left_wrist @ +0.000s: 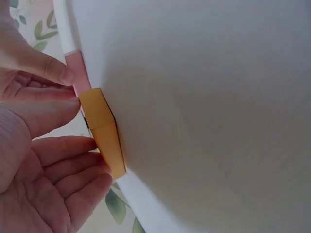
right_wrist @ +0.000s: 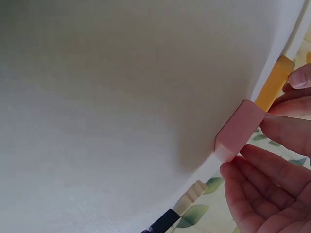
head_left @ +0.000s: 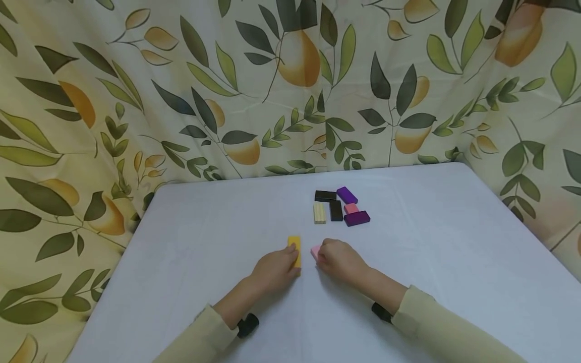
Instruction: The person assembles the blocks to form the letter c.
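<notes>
Near the middle of the white table my left hand [head_left: 274, 270] pinches a yellow block [head_left: 297, 252] between thumb and fingers. The yellow block [left_wrist: 108, 136] rests on the cloth in the left wrist view. A short gap to the right, my right hand [head_left: 343, 260] pinches a pink block [head_left: 315, 253], mostly covered by the fingers in the head view. More of that pink block [right_wrist: 240, 128] shows in the right wrist view, with thumb on one end and fingertips at the other.
Beyond the hands lies a loose cluster: two black blocks [head_left: 325, 195], a cream ribbed block [head_left: 320, 213], two purple blocks [head_left: 357, 218] and a small coral-pink block [head_left: 351, 207]. A patterned curtain [head_left: 254, 101] hangs behind the white-covered table [head_left: 204, 217].
</notes>
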Tool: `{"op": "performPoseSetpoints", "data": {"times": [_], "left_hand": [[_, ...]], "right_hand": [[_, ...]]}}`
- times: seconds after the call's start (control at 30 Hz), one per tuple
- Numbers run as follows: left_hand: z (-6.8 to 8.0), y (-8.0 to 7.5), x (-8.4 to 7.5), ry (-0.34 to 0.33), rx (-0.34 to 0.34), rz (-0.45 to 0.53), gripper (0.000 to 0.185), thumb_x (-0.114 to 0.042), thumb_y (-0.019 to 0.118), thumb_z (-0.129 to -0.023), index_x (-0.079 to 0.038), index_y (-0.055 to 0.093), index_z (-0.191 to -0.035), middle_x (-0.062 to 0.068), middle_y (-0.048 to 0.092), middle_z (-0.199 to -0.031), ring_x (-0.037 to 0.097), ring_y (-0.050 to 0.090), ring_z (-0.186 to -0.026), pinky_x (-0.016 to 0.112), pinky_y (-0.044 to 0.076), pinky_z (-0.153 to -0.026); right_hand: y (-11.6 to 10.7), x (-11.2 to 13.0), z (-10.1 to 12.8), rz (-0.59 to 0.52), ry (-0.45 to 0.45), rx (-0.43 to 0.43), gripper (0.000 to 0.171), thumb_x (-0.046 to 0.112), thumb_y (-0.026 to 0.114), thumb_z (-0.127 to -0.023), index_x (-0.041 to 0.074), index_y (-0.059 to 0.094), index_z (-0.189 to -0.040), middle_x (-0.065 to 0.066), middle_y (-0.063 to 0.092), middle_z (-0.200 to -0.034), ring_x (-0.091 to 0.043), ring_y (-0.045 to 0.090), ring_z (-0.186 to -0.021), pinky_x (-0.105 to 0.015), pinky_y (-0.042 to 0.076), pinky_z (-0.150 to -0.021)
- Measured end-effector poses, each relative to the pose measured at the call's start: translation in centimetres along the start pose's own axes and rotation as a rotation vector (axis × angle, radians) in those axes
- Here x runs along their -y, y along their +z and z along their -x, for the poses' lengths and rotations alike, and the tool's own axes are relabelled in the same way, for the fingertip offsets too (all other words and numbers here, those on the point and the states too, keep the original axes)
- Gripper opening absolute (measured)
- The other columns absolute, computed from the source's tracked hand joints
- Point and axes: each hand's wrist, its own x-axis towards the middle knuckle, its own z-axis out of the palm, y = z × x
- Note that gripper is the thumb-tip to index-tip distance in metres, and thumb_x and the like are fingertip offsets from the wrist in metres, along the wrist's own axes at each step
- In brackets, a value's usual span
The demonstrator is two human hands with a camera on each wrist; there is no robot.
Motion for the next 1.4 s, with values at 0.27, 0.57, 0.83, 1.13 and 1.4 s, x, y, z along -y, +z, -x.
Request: {"op": "performPoseSetpoints", "data": {"times": [0.27,0.57,0.83,1.13,1.4], "left_hand": [[0.9,0.0,-0.6,0.002,-0.008,-0.026,0.044,-0.030,0.054,-0.081,0.000,0.051,-0.114,0.012,0.047,-0.119,0.020,0.047,-0.103,0.030,0.040,-0.079],[1.7,-0.1,-1.0,-0.015,0.006,-0.030,0.045,-0.031,0.054,-0.081,-0.001,0.050,-0.115,0.011,0.046,-0.120,0.020,0.047,-0.104,0.031,0.041,-0.078],[2.2,0.3,-1.1,0.012,-0.002,-0.034,0.046,-0.032,0.054,-0.081,-0.001,0.050,-0.115,0.011,0.046,-0.120,0.019,0.048,-0.103,0.030,0.042,-0.077],[2.4,0.4,-1.1,0.009,-0.011,-0.031,0.046,-0.032,0.053,-0.081,-0.001,0.050,-0.116,0.010,0.045,-0.121,0.017,0.045,-0.107,0.029,0.040,-0.080],[2.5,0.3,-1.1,0.010,-0.019,-0.036,0.045,-0.031,0.053,-0.081,-0.001,0.051,-0.115,0.010,0.045,-0.120,0.017,0.046,-0.106,0.029,0.040,-0.079]], "right_hand": [[0.0,-0.1,0.4,0.002,-0.008,-0.012,0.009,0.015,0.070,-0.067,0.008,0.067,-0.072,0.001,0.054,-0.069,-0.010,0.047,-0.061,-0.021,0.043,-0.063],[0.2,-0.1,0.4,-0.050,0.018,-0.038,0.014,0.017,0.071,-0.067,0.007,0.067,-0.075,-0.002,0.056,-0.080,-0.012,0.051,-0.070,-0.024,0.045,-0.068],[0.3,0.2,0.1,-0.033,0.045,-0.051,0.012,0.018,0.067,-0.071,0.006,0.066,-0.071,-0.001,0.053,-0.071,-0.011,0.049,-0.063,-0.021,0.044,-0.062],[0.3,-0.1,-0.6,-0.067,0.020,-0.020,0.011,0.017,0.067,-0.072,0.006,0.068,-0.074,0.000,0.055,-0.073,-0.011,0.052,-0.067,-0.022,0.045,-0.065],[0.2,-0.6,-1.4,-0.066,0.057,0.018,0.018,0.021,0.067,-0.072,0.006,0.068,-0.082,0.000,0.056,-0.072,-0.010,0.049,-0.065,-0.020,0.043,-0.060]]}}
